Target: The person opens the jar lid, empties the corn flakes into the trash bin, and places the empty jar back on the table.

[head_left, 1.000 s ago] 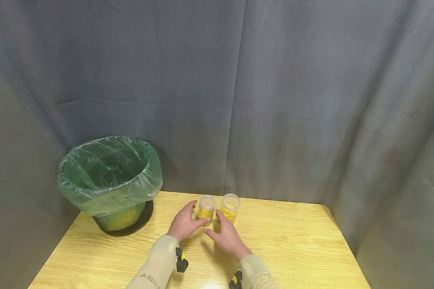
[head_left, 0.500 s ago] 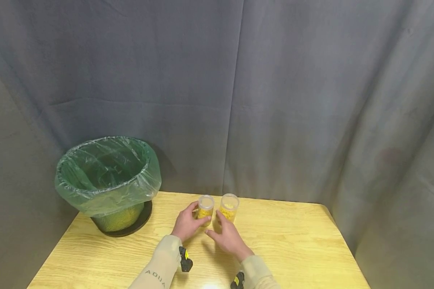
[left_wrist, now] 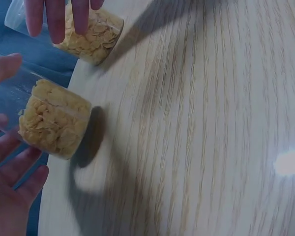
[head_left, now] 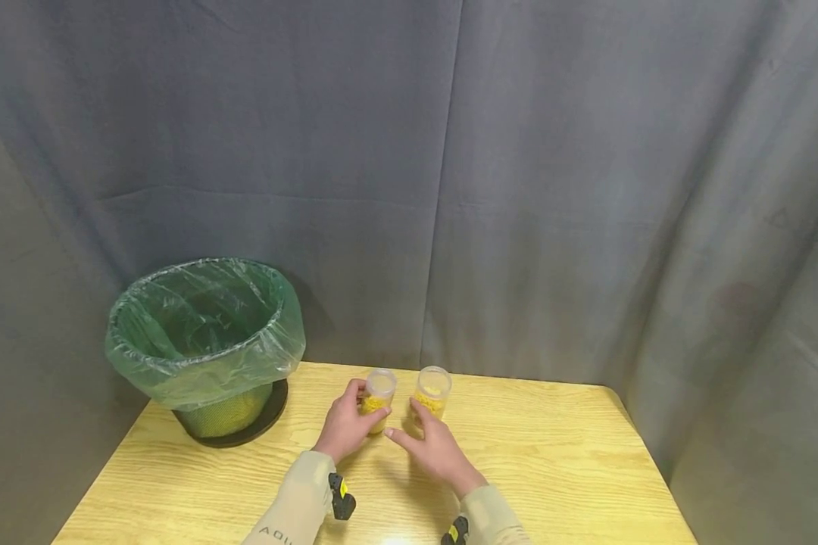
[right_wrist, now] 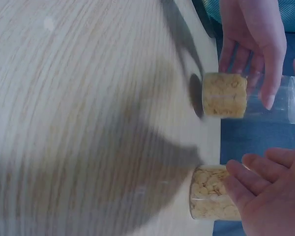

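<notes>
My left hand (head_left: 346, 422) grips a clear cylindrical jar (head_left: 380, 384), thumb on the near side and fingers round the far side. Yellowish flakes fill its lower part, packed together in the left wrist view's jar (left_wrist: 56, 120). A gap shows between its base and its shadow, so it is a little off the table. A second clear jar (head_left: 435, 382), also part-filled with flakes, stands upright to the right. My right hand (head_left: 439, 450) is beside it with fingers extended, fingertips overlapping its lower side; in the right wrist view they lie across the jar (right_wrist: 209, 191).
A mesh waste bin (head_left: 228, 415) lined with a green plastic bag (head_left: 273, 356) stands at the table's left on a dark round base. The wooden table (head_left: 552, 469) runs back to a grey curtain (head_left: 552, 189), which also hangs along both sides.
My left hand has closed on the left jar, lifted it slightly and shifted it left, widening the gap between the jars. The right hand has moved only a little.
</notes>
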Demonstrator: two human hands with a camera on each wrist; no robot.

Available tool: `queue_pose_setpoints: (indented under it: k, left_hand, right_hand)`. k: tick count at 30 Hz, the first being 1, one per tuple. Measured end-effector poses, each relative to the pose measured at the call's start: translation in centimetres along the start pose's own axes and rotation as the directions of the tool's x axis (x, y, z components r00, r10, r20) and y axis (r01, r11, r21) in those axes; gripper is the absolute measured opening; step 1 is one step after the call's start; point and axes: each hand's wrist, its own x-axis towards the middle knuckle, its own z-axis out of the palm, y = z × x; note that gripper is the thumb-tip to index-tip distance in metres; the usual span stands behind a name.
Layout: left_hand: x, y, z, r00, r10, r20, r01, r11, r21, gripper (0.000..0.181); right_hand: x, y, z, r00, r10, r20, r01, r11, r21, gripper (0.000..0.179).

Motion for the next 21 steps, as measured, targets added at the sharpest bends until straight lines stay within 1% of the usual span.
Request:
queue_pose_setpoints:
  k: [3, 7, 11, 16, 19, 21]
  left_hand:
    - [-0.2, 0.3, -0.5, 1.0, 0.026, -0.009, -0.026, 1.0, -0.005, 0.053]
    - [-0.4, 1.1, -1.2, 0.998, 0.064, -0.017, -0.064, 0.998, 0.01, 0.051]
    - [-0.7, 2.2, -1.9, 0.993, 0.114, -0.013, -0.114, 0.993, 0.024, 0.052]
    - [-1.3, 3.8, -2.9, 0.982, 0.188, 0.009, -0.188, 0.982, 0.015, 0.05]
    - [-1.8, 4.9, -3.5, 0.971, 0.239, 0.024, -0.239, 0.971, 0.003, 0.05]
    - [-2.1, 5.6, -3.8, 0.964, 0.265, 0.034, -0.265, 0.964, -0.005, 0.05]
  right_hand:
    - [-0.1, -0.3, -0.3, 1.0, -0.001, -0.006, 0.001, 1.0, 0.003, 0.088]
    - [-0.2, -0.9, -0.8, 1.0, -0.007, -0.016, 0.008, 1.0, 0.02, 0.083]
    - [-0.5, -2.0, -1.7, 0.999, -0.041, -0.025, 0.042, 0.998, 0.043, 0.08]
    - [-1.0, -3.5, -3.0, 0.995, -0.097, -0.032, 0.099, 0.991, 0.086, 0.073]
    - [-1.3, -4.5, -3.8, 0.991, -0.126, -0.05, 0.131, 0.986, 0.101, 0.069]
    - [-1.5, -5.1, -4.3, 0.986, -0.149, -0.068, 0.155, 0.984, 0.094, 0.068]
